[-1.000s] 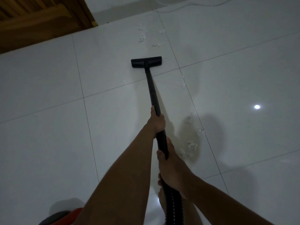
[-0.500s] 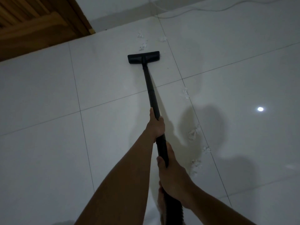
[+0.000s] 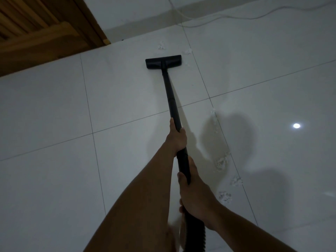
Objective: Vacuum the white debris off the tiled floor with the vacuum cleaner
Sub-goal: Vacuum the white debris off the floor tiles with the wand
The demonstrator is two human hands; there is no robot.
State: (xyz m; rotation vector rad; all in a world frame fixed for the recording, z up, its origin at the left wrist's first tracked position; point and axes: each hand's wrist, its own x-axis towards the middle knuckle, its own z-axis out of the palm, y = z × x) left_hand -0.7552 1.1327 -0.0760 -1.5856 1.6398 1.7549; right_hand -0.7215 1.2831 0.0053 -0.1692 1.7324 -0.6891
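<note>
A black vacuum wand [image 3: 170,93] runs from my hands up to its flat black floor head [image 3: 163,62], which lies on the white tiled floor [image 3: 54,124]. My left hand [image 3: 177,138] grips the wand higher up. My right hand [image 3: 195,193] grips it lower, just above the ribbed hose [image 3: 195,235]. White debris [image 3: 161,46] lies just beyond the head, with another bit [image 3: 187,51] off its right corner. More white clumps [image 3: 221,161] trail along the grout line right of the wand, down to a clump [image 3: 225,196] beside my right wrist.
A brown wooden door and frame [image 3: 45,33] fills the top left corner. A white wall base runs along the top, with a thin pale cable [image 3: 254,16] lying on the floor before it. A ceiling light reflection [image 3: 296,125] shines on the tiles at right.
The floor head has been pushed forward toward the wall over the debris that lay ahead of it. The view has shifted forward; the red vacuum body at the bottom edge is out of sight.
</note>
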